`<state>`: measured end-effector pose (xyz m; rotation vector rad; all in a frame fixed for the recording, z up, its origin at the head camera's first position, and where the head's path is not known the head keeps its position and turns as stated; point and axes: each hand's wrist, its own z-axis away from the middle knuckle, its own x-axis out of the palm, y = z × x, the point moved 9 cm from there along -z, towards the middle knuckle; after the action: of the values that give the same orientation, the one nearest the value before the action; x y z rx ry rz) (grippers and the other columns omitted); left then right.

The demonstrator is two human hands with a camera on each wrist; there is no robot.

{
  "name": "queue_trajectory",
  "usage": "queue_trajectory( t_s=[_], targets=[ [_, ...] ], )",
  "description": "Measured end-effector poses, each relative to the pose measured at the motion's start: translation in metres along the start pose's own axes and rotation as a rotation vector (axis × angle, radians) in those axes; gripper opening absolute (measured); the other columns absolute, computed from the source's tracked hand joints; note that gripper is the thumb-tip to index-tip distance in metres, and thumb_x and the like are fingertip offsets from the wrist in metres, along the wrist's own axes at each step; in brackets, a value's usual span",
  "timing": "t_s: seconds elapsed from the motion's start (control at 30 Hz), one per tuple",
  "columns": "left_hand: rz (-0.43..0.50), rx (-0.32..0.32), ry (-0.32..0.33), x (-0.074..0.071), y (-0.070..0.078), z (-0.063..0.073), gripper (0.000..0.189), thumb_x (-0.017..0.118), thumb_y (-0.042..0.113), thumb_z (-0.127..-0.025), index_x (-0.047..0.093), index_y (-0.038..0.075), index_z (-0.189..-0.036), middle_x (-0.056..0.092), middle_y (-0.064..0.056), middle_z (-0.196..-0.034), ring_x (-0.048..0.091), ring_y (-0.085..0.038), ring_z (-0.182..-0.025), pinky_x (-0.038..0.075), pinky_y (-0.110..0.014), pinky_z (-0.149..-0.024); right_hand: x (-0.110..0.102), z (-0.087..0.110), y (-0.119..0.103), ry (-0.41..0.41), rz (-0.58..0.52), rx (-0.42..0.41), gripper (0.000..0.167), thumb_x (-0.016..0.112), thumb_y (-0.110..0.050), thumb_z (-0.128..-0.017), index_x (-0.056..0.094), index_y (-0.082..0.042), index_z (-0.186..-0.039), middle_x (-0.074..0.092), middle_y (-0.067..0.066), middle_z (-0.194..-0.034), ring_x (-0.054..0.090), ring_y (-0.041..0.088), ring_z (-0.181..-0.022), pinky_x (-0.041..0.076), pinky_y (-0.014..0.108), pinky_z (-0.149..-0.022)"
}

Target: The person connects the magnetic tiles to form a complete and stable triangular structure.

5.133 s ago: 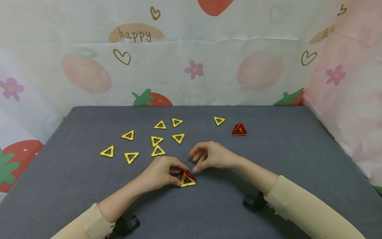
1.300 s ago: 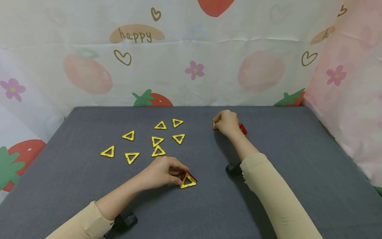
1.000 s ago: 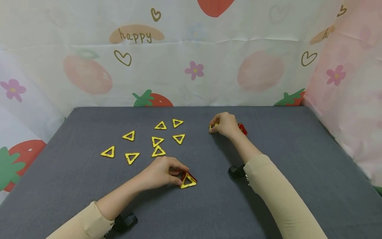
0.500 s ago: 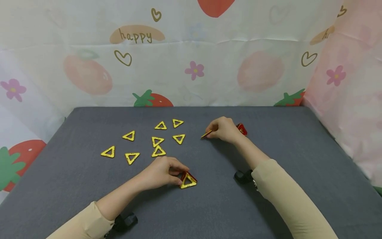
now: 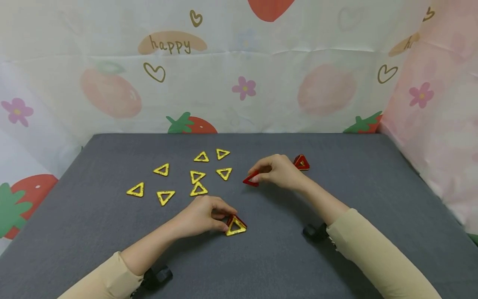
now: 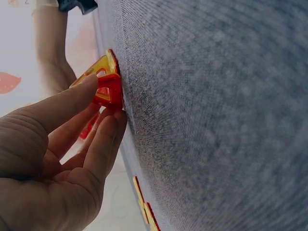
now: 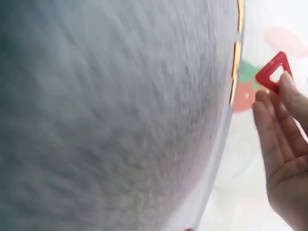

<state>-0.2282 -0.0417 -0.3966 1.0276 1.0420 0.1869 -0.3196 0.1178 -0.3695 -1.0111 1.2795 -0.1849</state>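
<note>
My left hand (image 5: 203, 216) holds a small assembly of triangular magnetic tiles (image 5: 236, 226) standing on the table, thumb on one side and fingers on the other. Yellow and red faces of the assembly (image 6: 109, 86) show in the left wrist view, leaning against each other. Above the table, my right hand (image 5: 280, 170) pinches a single triangular magnetic tile (image 5: 251, 180) between thumb and fingertips. Its red side faces both the head camera and the right wrist camera, where the tile (image 7: 264, 76) has an open centre.
Several loose yellow triangular tiles (image 5: 196, 176) lie flat to the left and behind my left hand. A red pyramid of tiles (image 5: 301, 162) stands at the back right, beyond my right forearm. A printed cloth (image 5: 242, 112) hangs behind the grey table (image 5: 112, 232).
My right hand has picked up the yellow tile near the red pyramid and carried it toward me and left, turning its red side into view. The left hand stays on the assembly.
</note>
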Motion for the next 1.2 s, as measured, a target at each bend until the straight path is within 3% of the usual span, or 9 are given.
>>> queue_trajectory(
  t_s=[0.13,0.3,0.6,0.9,1.2],
  targets=[
    [-0.004,-0.004,0.002,0.0,0.0,0.0,0.035,0.08,0.009,-0.081,0.074,0.011,-0.115,0.072,-0.004,-0.106,0.069,-0.015,-0.102,0.057,-0.019,-0.084,0.007,0.009,-0.017,0.015,-0.04,-0.065,0.022,0.08,-0.022,-0.082,0.071,-0.013,-0.1,0.073,-0.001,-0.086,0.068,0.013,-0.074,0.054,0.027,-0.067],
    [-0.007,0.0,0.006,0.0,0.001,0.0,0.034,0.08,0.008,-0.081,0.074,0.01,-0.114,0.072,-0.004,-0.107,0.069,-0.016,-0.102,0.057,-0.02,-0.084,0.014,0.021,-0.035,0.014,-0.092,-0.124,0.019,0.082,-0.021,-0.081,0.066,-0.018,-0.091,0.071,-0.001,-0.079,0.069,0.019,-0.069,0.053,0.026,-0.062],
    [-0.039,0.018,0.018,-0.001,0.002,-0.001,0.032,0.081,0.009,-0.08,0.076,0.012,-0.111,0.073,-0.003,-0.103,0.069,-0.014,-0.099,0.057,-0.02,-0.082,0.032,0.042,-0.059,-0.088,-0.163,-0.256,0.015,0.082,-0.02,-0.08,0.069,-0.021,-0.088,0.072,-0.003,-0.079,0.066,0.005,-0.072,0.058,0.03,-0.066],
    [-0.05,0.048,0.014,-0.001,0.004,-0.001,0.035,0.08,0.009,-0.081,0.074,0.011,-0.115,0.073,-0.004,-0.106,0.069,-0.016,-0.101,0.057,-0.02,-0.083,0.055,0.051,-0.066,-0.178,-0.089,-0.285,0.015,0.083,-0.021,-0.079,0.069,-0.022,-0.085,0.071,-0.007,-0.076,0.064,-0.001,-0.07,0.056,0.023,-0.064],
    [-0.084,0.075,0.018,-0.002,0.004,0.001,0.031,0.079,0.011,-0.082,0.075,0.012,-0.113,0.073,-0.004,-0.105,0.07,-0.016,-0.1,0.057,-0.021,-0.083,0.072,0.053,-0.067,-0.205,-0.05,-0.29,0.016,0.084,-0.019,-0.079,0.07,-0.022,-0.086,0.072,-0.008,-0.076,0.063,-0.004,-0.068,0.055,0.019,-0.063]
  ],
)
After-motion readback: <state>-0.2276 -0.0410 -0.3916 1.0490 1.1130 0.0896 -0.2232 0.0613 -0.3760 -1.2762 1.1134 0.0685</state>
